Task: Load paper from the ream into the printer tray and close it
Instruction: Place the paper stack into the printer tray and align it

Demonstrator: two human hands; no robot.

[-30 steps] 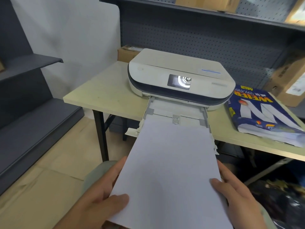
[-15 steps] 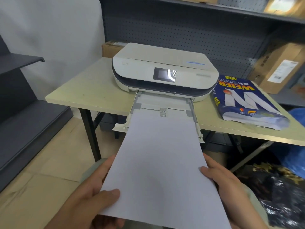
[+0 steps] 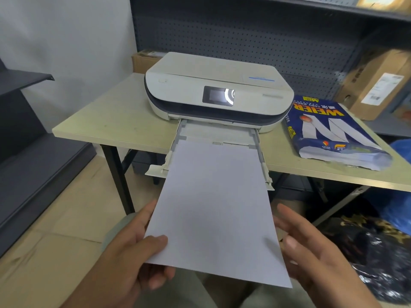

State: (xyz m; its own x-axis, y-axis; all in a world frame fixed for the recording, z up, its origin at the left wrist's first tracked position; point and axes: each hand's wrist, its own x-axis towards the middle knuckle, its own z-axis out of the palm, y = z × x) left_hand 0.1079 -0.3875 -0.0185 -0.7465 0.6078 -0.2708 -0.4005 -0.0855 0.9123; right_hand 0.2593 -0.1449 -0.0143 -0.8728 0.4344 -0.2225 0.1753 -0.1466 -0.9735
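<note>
Your left hand (image 3: 133, 258) pinches the paper (image 3: 215, 210), far edge inside the tray (image 3: 178, 143) rails; your right hand (image 3: 311, 252) has let go, fingers spread.

This looks like a storeroom or the back room of a shop. Dark metal shelves (image 3: 26, 81) stand on the left, and a holed back wall (image 3: 244, 34) runs behind the table (image 3: 111, 116). Brown cardboard boxes (image 3: 375, 83) sit on the racks. Flat cardboard (image 3: 55, 230) covers the floor. A printer (image 3: 218, 90) and a pack of copy paper (image 3: 331, 132) rest on the plain table.
</note>
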